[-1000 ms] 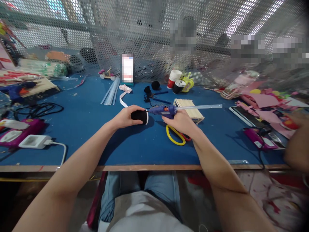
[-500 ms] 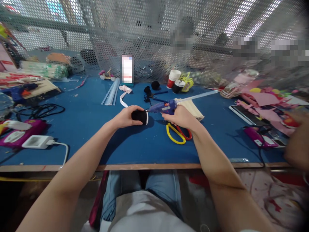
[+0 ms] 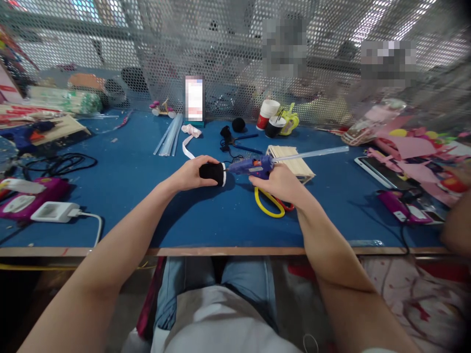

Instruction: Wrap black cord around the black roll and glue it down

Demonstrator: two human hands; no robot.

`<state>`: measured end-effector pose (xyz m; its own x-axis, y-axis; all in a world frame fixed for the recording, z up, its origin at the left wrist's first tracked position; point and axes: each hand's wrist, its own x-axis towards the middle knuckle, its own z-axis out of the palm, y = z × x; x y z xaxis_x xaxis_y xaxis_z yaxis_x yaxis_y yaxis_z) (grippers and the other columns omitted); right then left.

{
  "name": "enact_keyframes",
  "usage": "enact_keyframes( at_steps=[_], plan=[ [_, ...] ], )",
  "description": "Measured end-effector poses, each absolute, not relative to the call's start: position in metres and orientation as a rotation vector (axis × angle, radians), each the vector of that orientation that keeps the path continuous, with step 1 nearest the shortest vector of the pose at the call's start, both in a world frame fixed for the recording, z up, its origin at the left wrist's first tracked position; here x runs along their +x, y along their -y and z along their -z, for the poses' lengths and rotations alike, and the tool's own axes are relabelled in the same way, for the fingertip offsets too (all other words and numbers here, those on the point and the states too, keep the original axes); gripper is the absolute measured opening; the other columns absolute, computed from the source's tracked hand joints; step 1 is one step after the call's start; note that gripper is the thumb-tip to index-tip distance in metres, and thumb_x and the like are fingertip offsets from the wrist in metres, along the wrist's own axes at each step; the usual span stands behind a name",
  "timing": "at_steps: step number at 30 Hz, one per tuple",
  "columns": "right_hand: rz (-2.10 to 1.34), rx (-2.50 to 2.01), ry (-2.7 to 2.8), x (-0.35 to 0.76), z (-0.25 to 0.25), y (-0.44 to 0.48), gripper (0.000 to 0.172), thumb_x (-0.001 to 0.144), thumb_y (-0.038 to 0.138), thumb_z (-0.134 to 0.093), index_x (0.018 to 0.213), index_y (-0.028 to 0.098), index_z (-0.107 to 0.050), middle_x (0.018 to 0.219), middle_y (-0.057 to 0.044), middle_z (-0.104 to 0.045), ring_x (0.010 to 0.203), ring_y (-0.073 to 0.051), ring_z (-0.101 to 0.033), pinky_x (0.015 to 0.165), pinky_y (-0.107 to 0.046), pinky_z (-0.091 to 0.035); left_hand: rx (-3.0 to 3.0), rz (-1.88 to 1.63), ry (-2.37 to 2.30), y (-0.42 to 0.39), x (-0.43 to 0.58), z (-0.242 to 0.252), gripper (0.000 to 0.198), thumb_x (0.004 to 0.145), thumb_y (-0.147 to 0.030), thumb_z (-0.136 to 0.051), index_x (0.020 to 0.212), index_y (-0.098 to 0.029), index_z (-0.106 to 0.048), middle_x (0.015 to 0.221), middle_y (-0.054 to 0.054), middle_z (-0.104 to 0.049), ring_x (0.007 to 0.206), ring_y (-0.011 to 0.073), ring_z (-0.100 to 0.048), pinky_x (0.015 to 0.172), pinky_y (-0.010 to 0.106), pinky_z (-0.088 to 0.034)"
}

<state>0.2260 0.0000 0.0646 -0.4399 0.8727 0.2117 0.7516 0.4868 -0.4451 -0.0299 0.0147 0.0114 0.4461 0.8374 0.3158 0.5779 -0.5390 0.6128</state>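
Note:
My left hand [image 3: 189,174] is wrapped round a black cup-shaped piece [image 3: 211,174] with a white rim, tipped on its side with the rim toward the right. A blue glue gun [image 3: 253,167] is gripped in my right hand [image 3: 281,184], its nozzle at the white rim; I cannot tell whether it touches. A long clear glue stick [image 3: 312,153] juts from the gun's back. A white ribbon [image 3: 187,149] trails behind my left hand. Below my right hand lie scissors [image 3: 270,203] with yellow and red handles.
A small wooden stick frame [image 3: 300,164] stands behind my right hand. Spare glue sticks [image 3: 170,137], a phone [image 3: 194,100], pliers [image 3: 245,144] and paper cups [image 3: 268,113] are farther back. Purple power strips [image 3: 35,198] lie at both sides. Another person's arm [image 3: 458,225] is at the right edge.
The view has shifted slightly. The glue gun's nozzle stays at the white rim, and both hands keep their holds. The other person's arm at the right has drawn back toward the edge.

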Motion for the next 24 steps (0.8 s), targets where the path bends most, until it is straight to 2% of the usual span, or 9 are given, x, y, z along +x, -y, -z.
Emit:
enact_keyframes(
  at_steps=[7, 15, 24],
  plan=[
    [-0.325, -1.329, 2.381, 0.226, -0.062, 0.003, 0.033, 0.073, 0.032, -0.051, 0.050, 0.020, -0.032, 0.048, 0.002, -0.044, 0.048, -0.011, -0.042, 0.051, -0.027, -0.034, 2.272, -0.827, -1.205, -0.014, -0.030, -0.013, 0.051, 0.068, -0.036, -0.065, 0.113, -0.018, -0.051, 0.110, 0.008, -0.059, 0.095, 0.0215, -0.057, 0.083, 0.035, -0.046],
    [-0.227, -1.340, 2.502, 0.225, -0.064, 0.009, 0.034, 0.076, 0.032, -0.048, 0.049, 0.020, -0.032, 0.046, 0.001, -0.041, 0.048, -0.012, -0.042, 0.052, -0.029, -0.032, 2.231, -0.812, -1.282, -0.014, -0.030, -0.013, 0.053, 0.069, -0.045, -0.063, 0.113, -0.018, -0.051, 0.109, 0.008, -0.059, 0.094, 0.0211, -0.058, 0.083, 0.034, -0.046],
    [-0.180, -1.374, 2.473, 0.222, -0.064, 0.013, 0.026, 0.075, 0.030, -0.049, 0.054, 0.020, -0.040, 0.049, 0.000, -0.045, 0.052, -0.014, -0.045, 0.053, -0.028, -0.032, 2.201, -0.818, -1.288, -0.014, -0.029, -0.014, 0.054, 0.069, -0.046, -0.062, 0.113, -0.018, -0.050, 0.109, 0.007, -0.060, 0.093, 0.0210, -0.058, 0.081, 0.034, -0.046]
  ],
)
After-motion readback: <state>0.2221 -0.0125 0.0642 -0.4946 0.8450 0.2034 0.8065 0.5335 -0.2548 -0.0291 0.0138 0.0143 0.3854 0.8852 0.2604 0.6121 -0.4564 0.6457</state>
